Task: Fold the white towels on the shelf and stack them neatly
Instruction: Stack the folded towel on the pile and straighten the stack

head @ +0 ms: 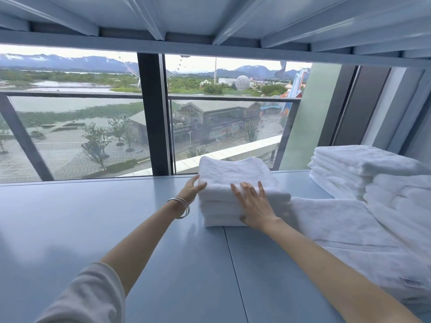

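I have my left hand and right hand, fingers spread flat, pressing the stack of folded white terry towels on the pale blue metal shelf.

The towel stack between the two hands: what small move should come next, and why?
Probably release the stack and reach for the unfolded towel on the right. The left hand presses its side and the right hand its front with straight fingers; the edges look fairly even, and loose towels still lie on the shelf.
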### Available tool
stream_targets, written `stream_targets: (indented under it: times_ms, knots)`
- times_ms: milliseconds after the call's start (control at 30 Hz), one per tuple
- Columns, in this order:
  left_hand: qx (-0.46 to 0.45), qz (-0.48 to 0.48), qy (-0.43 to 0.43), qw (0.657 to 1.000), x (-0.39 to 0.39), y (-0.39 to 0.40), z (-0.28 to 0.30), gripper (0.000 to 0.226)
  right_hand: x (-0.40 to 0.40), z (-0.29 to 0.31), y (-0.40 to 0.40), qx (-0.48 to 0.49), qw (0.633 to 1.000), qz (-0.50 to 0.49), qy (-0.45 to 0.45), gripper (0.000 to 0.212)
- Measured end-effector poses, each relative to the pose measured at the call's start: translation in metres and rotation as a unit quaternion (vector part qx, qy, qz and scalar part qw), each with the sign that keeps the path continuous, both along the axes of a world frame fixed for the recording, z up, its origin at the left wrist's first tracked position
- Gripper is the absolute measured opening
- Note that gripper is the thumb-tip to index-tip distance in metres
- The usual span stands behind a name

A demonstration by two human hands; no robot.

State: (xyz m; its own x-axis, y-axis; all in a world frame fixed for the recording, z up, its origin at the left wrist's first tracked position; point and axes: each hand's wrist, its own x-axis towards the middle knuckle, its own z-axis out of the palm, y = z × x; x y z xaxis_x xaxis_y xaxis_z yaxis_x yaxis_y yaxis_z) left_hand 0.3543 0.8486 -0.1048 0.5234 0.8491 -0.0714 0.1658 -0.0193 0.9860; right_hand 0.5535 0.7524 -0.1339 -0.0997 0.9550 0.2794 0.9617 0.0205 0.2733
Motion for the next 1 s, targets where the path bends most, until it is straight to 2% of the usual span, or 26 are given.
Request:
stream_targets:
  times_ms: [100,200,233,267,333,367,433,500,633,767,1000]
  knots:
    - [-0.056,0.002,0.025,0.998,0.005,-0.015,-0.023,0.087,0.004,-0.005,-0.001,0.021,1.0,0.007,0.009,0.109]
    - [0.037,0.007,0.056,0.998,0.008,-0.021,-0.054,0.126,0.009,-0.01,-0.005,0.004,1.0,-0.01,-0.008,0.126]
    - [0.071,0.008,0.082,0.994,0.009,-0.022,-0.063,0.13,0.008,-0.012,-0.007,-0.004,0.999,-0.022,-0.022,0.136]
    - [0.099,0.02,0.121,0.988,0.011,-0.028,-0.067,0.125,0.008,-0.015,-0.009,0.0,0.999,-0.032,-0.025,0.142]
    - [0.164,0.076,0.198,0.963,0.019,-0.036,-0.075,0.102,0.01,-0.023,-0.011,0.022,0.999,-0.035,-0.033,0.146]
    - [0.193,0.11,0.207,0.953,0.023,-0.039,-0.074,0.089,0.01,-0.024,-0.012,0.027,0.999,-0.031,-0.035,0.147]
    - [0.216,0.156,0.225,0.937,0.027,-0.039,-0.071,0.069,0.01,-0.025,-0.012,0.043,0.998,-0.025,-0.038,0.147]
    - [0.224,0.157,0.274,0.922,0.028,-0.038,-0.066,0.059,0.009,-0.023,-0.011,0.04,0.998,-0.032,-0.037,0.148]
    - [0.246,0.139,0.328,0.901,0.021,-0.043,-0.064,0.059,0.004,-0.023,-0.015,0.027,0.998,-0.041,-0.039,0.146]
    - [0.27,0.109,0.353,0.889,0.002,-0.062,-0.064,0.069,-0.004,-0.026,-0.033,0.029,0.998,-0.035,-0.039,0.135]
    - [0.27,0.073,0.362,0.889,-0.054,-0.117,-0.061,0.083,-0.056,-0.031,-0.094,0.049,0.998,-0.034,-0.015,0.129]
